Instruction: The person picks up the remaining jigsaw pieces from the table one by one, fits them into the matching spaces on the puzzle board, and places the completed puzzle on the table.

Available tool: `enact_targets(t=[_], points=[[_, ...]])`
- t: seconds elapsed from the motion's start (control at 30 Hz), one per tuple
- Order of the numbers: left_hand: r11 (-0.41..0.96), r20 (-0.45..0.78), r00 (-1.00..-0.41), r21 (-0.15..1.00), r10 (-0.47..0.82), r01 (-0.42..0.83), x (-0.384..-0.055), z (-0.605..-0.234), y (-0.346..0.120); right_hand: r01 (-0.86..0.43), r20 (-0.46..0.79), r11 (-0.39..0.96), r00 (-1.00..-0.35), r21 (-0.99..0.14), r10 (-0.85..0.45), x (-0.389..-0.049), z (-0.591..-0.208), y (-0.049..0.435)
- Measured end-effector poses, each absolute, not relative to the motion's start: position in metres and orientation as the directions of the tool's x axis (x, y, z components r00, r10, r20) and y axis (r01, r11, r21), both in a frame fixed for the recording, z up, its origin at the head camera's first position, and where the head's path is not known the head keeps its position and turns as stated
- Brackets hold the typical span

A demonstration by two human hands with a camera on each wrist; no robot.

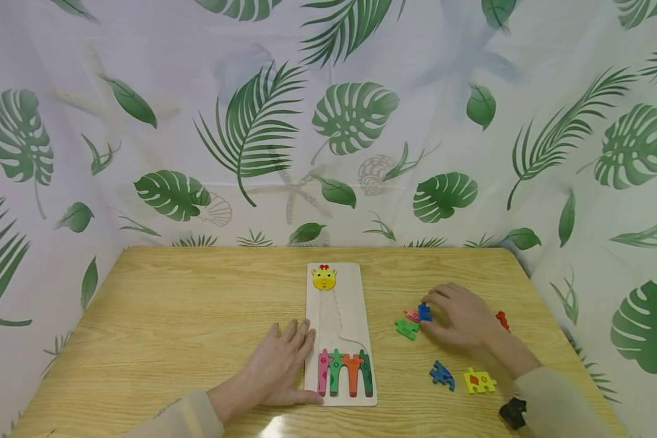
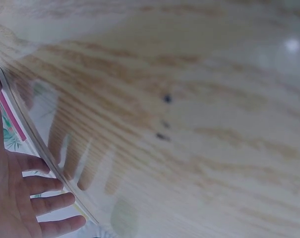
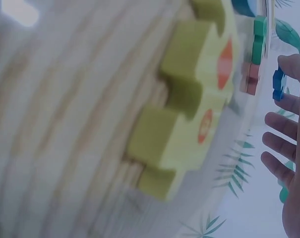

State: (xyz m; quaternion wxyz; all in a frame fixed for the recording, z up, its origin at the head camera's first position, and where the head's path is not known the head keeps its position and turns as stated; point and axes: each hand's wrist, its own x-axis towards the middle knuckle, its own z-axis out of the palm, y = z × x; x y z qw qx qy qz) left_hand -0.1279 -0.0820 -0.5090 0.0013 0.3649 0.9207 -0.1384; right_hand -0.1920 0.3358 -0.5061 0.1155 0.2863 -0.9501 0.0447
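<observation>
A pale wooden puzzle board lies lengthwise on the table. It carries a yellow giraffe head at its far end and pink, green, orange and dark green leg pieces at the near end. My left hand rests along the board's left edge, fingers extended and thumb at the near corner. Right of the board, my right hand pinches a small blue puzzle piece between thumb and index finger, the other fingers spread. Close by the blue piece are a green piece and a salmon-pink piece.
Nearer me on the right lie a curved blue piece and a yellow piece with red and orange marks. A red piece sits beyond the right wrist, partly covered. Leaf-patterned cloth hangs behind the wooden table.
</observation>
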Motion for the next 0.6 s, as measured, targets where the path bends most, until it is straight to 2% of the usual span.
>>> enact_targets(t=[0.6], points=[[0.685,-0.079,-0.727,-0.279,0.682,0.673,-0.128,-0.51,-0.083,-0.564,0.243,0.825,-0.805,-0.033,-0.541,-0.202,-0.505,0.31]])
